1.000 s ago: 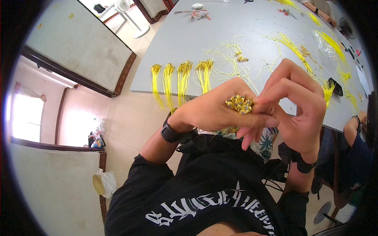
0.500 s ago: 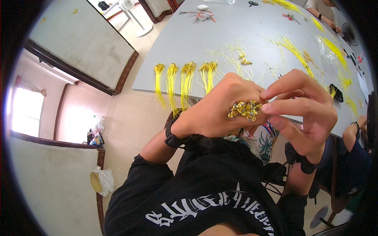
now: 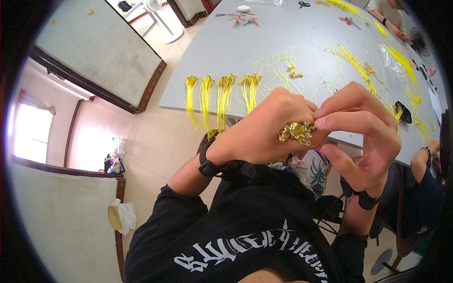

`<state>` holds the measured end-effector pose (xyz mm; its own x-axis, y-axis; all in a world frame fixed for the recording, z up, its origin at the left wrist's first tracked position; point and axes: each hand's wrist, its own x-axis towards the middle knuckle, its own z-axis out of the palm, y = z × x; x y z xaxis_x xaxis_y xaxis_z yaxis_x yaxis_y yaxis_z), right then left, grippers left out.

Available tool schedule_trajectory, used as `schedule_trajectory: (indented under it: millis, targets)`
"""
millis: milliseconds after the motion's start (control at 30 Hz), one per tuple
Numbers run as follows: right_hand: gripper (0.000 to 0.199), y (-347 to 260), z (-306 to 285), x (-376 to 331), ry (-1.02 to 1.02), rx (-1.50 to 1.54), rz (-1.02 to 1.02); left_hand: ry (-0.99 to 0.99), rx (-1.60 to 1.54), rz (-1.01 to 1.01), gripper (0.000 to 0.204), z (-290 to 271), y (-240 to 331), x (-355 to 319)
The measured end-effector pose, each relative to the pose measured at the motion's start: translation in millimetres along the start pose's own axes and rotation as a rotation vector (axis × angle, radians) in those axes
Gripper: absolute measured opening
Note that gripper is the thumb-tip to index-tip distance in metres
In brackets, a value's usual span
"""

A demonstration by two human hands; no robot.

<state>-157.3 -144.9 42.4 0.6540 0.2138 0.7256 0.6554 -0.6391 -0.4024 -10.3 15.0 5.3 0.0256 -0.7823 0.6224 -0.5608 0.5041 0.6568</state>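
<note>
Gold ends cluster (image 3: 296, 132) pinched between left hand (image 3: 264, 129), right hand (image 3: 363, 129).

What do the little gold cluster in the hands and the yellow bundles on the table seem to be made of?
The gold cluster, pinched between the left hand and the right hand, looks like shiny metal or metallic foil: it glints with crisp highlights. The yellow bundles look like thin cord or plastic thread, matte, hanging limp over the edge of the grey table. Neither can be told for sure.
</note>
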Motion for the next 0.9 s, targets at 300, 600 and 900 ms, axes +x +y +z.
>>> schedule_trajectory:
  millis: [300, 600, 900]
  targets:
    - [0.036, -0.7, -0.1, -1.1, -0.055, 0.017, 0.055, -0.021, -0.021, -0.081, 0.010, 1.5, 2.4, 0.5]
    - [0.039, 4.6, -0.6, -3.2, -0.108, 0.037, 0.004, -0.080, -0.084, -0.219, 0.019, -2.3, 1.5, -3.6]
    - [0.042, -0.1, -0.6, -2.3, -0.134, 0.069, 0.116, -0.046, -0.053, -0.194, 0.023, -4.2, 1.0, -0.6]
